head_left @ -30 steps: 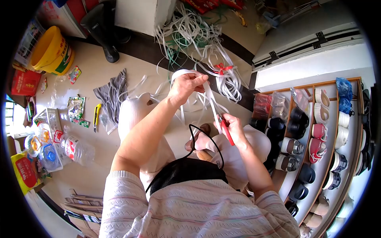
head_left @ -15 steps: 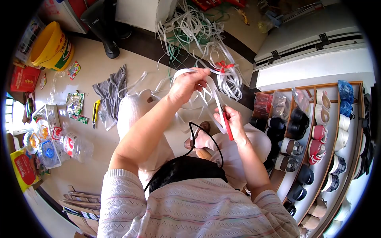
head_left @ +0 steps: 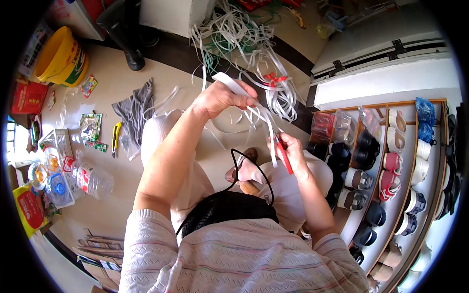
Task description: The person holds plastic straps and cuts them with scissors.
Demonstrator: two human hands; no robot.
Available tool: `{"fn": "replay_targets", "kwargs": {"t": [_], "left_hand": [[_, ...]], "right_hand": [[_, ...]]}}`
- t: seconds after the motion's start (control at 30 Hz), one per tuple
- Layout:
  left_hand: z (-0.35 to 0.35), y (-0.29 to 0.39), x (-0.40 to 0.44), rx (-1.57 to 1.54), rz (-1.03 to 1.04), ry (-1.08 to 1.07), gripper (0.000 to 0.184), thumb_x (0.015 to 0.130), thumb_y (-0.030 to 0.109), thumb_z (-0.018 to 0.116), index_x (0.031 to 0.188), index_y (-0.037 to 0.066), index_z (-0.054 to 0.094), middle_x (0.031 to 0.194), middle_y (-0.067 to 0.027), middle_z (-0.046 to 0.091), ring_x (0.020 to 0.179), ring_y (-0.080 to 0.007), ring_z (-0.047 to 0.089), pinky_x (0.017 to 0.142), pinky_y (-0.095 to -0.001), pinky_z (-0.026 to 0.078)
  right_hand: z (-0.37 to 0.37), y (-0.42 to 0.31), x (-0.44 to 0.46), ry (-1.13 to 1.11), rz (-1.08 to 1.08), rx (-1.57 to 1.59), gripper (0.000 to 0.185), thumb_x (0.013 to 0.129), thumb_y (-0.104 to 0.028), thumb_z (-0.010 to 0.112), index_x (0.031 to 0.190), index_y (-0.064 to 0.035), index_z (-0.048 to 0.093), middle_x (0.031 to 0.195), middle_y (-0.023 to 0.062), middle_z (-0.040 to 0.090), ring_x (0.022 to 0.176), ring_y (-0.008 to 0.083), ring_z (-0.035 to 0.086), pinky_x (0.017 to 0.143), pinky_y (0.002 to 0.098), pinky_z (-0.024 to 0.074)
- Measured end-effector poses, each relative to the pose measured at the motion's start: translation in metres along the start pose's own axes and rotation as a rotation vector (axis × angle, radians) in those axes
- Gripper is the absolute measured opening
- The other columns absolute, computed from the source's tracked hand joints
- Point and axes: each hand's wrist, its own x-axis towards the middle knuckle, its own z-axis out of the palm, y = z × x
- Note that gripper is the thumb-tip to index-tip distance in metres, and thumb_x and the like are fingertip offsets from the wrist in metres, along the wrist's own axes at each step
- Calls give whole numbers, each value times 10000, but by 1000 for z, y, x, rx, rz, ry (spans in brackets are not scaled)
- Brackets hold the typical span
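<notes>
My left hand (head_left: 225,97) is closed on a white plastic strap (head_left: 229,84), held up above the floor in front of my knees. Strips of the strap run from these fingers toward my right hand (head_left: 291,149). That hand is wrapped round a slim red-handled tool (head_left: 284,157), whose working end is too small to make out. White strap ends hang beside the tool, close to my right fingers. Beyond both hands lies a tangled heap of white and green straps (head_left: 234,36), with a bundle tied by a red ribbon (head_left: 275,79).
A shoe rack (head_left: 351,215) with several pairs stands on the right. To the left lie a grey cloth (head_left: 137,107), a yellow box cutter (head_left: 116,138) and plastic bottles (head_left: 93,180). A yellow bucket (head_left: 61,57) and black boot (head_left: 122,36) stand farther back.
My left hand has come down and a little to the left, turning, with the strap still in it. My right hand has moved slightly right with the red-handled tool.
</notes>
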Motion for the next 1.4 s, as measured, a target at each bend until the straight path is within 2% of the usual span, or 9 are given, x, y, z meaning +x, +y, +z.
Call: {"fn": "replay_targets", "kwargs": {"t": [0.13, 0.33, 0.43, 0.67, 0.87, 0.97, 1.2, 1.33, 1.4], "left_hand": [[9, 6, -2, 267, 26, 148, 180, 783, 67, 666, 940, -6, 616, 846, -81, 652, 760, -132, 621, 669, -255, 505], [17, -4, 2, 245, 89, 210, 128, 797, 59, 635, 894, -6, 584, 798, -59, 620, 687, -119, 616, 604, -228, 502], [18, -8, 3, 223, 105, 215, 67, 798, 29, 608, 847, 4, 569, 773, -46, 600, 664, -112, 611, 561, -224, 490], [17, -6, 3, 267, 71, 179, 28, 783, 8, 585, 791, 23, 563, 713, -24, 580, 638, -97, 600, 502, -220, 461], [17, -4, 3, 265, 82, 156, 36, 776, 7, 588, 766, 33, 564, 681, -14, 573, 614, -88, 589, 490, -208, 445], [15, -6, 4, 258, 71, 135, 36, 774, 7, 589, 768, 33, 566, 688, -15, 576, 616, -92, 591, 490, -208, 447], [17, -10, 4, 231, 4, 46, 40, 769, 3, 596, 780, 34, 575, 717, -23, 585, 641, -104, 609, 493, -208, 454], [17, -10, 3, 212, -9, 40, 51, 765, -3, 604, 786, 37, 580, 725, -24, 590, 643, -106, 607, 496, -207, 456], [16, -10, 3, 207, -5, 40, 53, 764, -4, 605, 785, 38, 581, 726, -24, 591, 645, -105, 605, 498, -207, 458]], "right_hand": [[0, -7, -4, -77, 174, 195, 152, 816, 2, 585, 964, 31, 572, 700, 0, 555, 501, 26, 453, 441, 154, 326], [-4, -9, -2, -176, 205, 208, 188, 884, -94, 469, 1006, 27, 545, 672, 12, 531, 439, 30, 389, 408, 158, 305], [-1, -15, -1, -127, 281, 322, 188, 881, -89, 476, 1012, 25, 548, 675, 14, 533, 440, 26, 394, 406, 162, 300], [0, -24, 2, -90, 189, 53, 177, 818, -100, 642, 965, -14, 595, 632, -67, 498, 518, -6, 403, 458, 159, 314], [-2, -9, 2, -36, 50, -4, 127, 804, -88, 662, 880, -3, 606, 659, -65, 505, 559, 8, 419, 494, 173, 337], [-8, -8, -1, -59, 12, -184, 154, 791, -105, 680, 875, -2, 602, 655, -53, 516, 571, 14, 431, 516, 180, 361], [-10, -16, 1, -105, 26, -237, 166, 794, -82, 660, 918, 10, 599, 694, -25, 537, 629, 25, 471, 566, 196, 414], [-5, -15, 4, -99, 96, -38, 167, 784, -56, 665, 916, 21, 597, 700, -30, 535, 635, 27, 469, 580, 195, 422], [-5, -28, 0, -90, 105, -159, 173, 776, -67, 679, 904, 18, 600, 692, -36, 525, 621, 25, 455, 569, 193, 412]]}}
